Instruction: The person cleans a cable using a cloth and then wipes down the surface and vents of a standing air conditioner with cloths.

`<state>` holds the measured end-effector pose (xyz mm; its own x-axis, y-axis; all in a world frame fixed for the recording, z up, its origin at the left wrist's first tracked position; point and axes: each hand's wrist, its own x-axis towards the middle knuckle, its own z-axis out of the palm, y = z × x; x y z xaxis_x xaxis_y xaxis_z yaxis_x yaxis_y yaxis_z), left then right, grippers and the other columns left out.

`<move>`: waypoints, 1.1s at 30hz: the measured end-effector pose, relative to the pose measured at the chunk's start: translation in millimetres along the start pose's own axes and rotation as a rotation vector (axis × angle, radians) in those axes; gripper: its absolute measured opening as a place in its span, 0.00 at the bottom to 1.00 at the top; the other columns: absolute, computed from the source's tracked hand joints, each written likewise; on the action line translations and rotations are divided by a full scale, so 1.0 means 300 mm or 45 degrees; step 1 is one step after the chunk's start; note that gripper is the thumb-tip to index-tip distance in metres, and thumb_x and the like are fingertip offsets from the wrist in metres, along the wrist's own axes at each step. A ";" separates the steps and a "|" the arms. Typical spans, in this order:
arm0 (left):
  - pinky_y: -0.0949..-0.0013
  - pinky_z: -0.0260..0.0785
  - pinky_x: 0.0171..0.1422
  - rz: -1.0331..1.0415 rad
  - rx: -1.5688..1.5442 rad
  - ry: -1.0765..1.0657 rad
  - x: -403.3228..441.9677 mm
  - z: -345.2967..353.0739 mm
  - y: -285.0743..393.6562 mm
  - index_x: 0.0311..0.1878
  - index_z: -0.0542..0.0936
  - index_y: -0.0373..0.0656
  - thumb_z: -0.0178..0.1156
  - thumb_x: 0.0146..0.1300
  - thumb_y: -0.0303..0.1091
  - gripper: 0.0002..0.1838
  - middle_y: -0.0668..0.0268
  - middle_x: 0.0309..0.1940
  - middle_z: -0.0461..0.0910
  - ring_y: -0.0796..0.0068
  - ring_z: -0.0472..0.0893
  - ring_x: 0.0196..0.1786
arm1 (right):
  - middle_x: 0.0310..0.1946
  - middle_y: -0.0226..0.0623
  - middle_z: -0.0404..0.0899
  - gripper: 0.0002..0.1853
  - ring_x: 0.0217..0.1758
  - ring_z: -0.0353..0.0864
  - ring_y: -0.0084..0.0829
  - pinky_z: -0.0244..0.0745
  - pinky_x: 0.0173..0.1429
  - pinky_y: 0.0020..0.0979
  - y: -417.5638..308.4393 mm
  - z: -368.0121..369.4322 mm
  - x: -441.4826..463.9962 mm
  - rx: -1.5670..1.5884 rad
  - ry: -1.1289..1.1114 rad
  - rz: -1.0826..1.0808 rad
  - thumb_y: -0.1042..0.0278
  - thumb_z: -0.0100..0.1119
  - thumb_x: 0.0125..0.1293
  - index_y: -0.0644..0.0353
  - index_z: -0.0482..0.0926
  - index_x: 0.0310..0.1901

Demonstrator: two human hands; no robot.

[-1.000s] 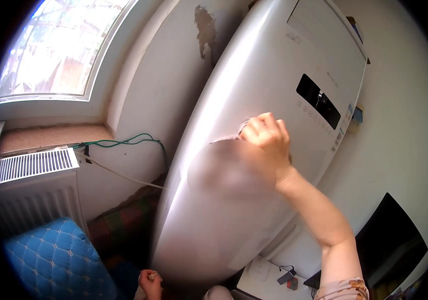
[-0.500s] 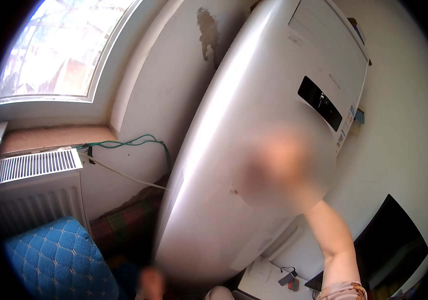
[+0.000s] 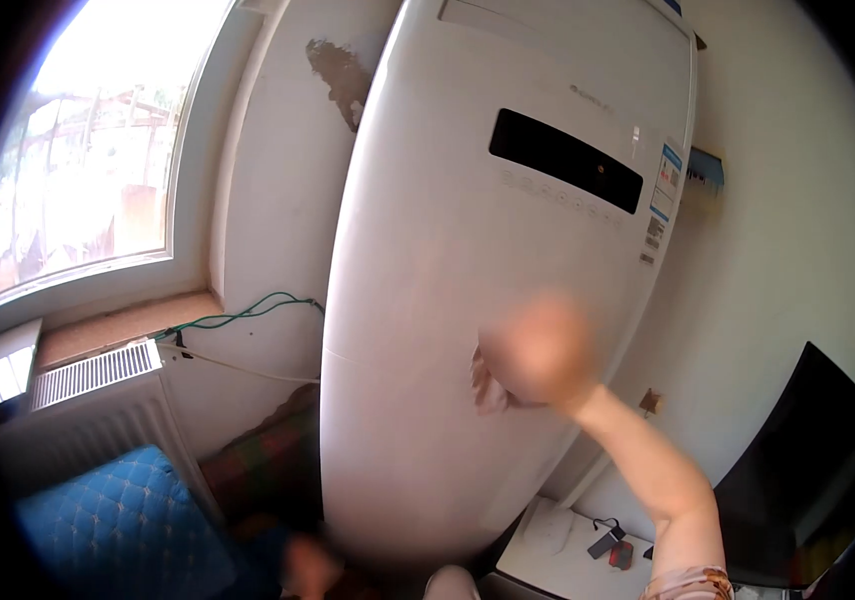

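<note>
My right hand is pressed to the front of a tall white floor-standing air conditioner, below its black display panel. A pale pinkish cloth bunches out from beneath this hand, against the white surface. Blur covers the right fingers, but the cloth is gathered under them. Low in the view, my left hand is near the air conditioner's base and the blue quilted cushion. Its fingers are smeared, and nothing can be made out in it.
A window and a white radiator are on the left. Green cable runs along the wall behind the air conditioner. At lower right, a white cabinet top carries a small black adapter, beside a dark television screen.
The view has swung, so the air conditioner stands more upright. My right hand and the cloth appear lower relative to the display panel, which is now fully uncovered. The left hand stays low.
</note>
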<state>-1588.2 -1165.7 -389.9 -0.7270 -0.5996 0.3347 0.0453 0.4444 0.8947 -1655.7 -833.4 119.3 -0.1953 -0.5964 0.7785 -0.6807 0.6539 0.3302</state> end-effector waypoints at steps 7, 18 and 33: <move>0.58 0.70 0.44 0.059 -0.026 -0.009 -0.114 -0.168 0.141 0.29 0.75 0.36 0.60 0.44 0.22 0.06 0.54 0.30 0.76 0.52 0.79 0.37 | 0.31 0.34 0.81 0.03 0.38 0.79 0.34 0.74 0.41 0.36 0.116 -0.190 0.206 0.063 0.159 0.022 0.73 0.60 0.62 0.58 0.82 0.33; 0.58 0.69 0.44 0.090 0.159 -0.095 -0.165 -0.116 -0.015 0.30 0.75 0.38 0.62 0.46 0.22 0.07 0.54 0.33 0.75 0.50 0.78 0.39 | 0.36 0.33 0.82 0.06 0.40 0.81 0.37 0.75 0.41 0.38 0.044 -0.058 0.052 -0.195 0.361 -0.153 0.76 0.61 0.60 0.59 0.84 0.39; 0.53 0.71 0.44 0.265 0.274 -0.079 -0.184 -0.147 0.049 0.33 0.77 0.40 0.62 0.53 0.27 0.05 0.53 0.33 0.78 0.48 0.79 0.39 | 0.35 0.30 0.79 0.04 0.44 0.78 0.37 0.70 0.43 0.38 -0.107 0.043 0.018 -0.215 0.188 -0.214 0.69 0.65 0.60 0.54 0.84 0.36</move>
<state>-1517.0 -1155.4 -382.1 -0.7581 -0.4422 0.4793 0.0561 0.6881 0.7235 -1643.9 -863.6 106.1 0.0237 -0.6367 0.7708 -0.5653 0.6274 0.5356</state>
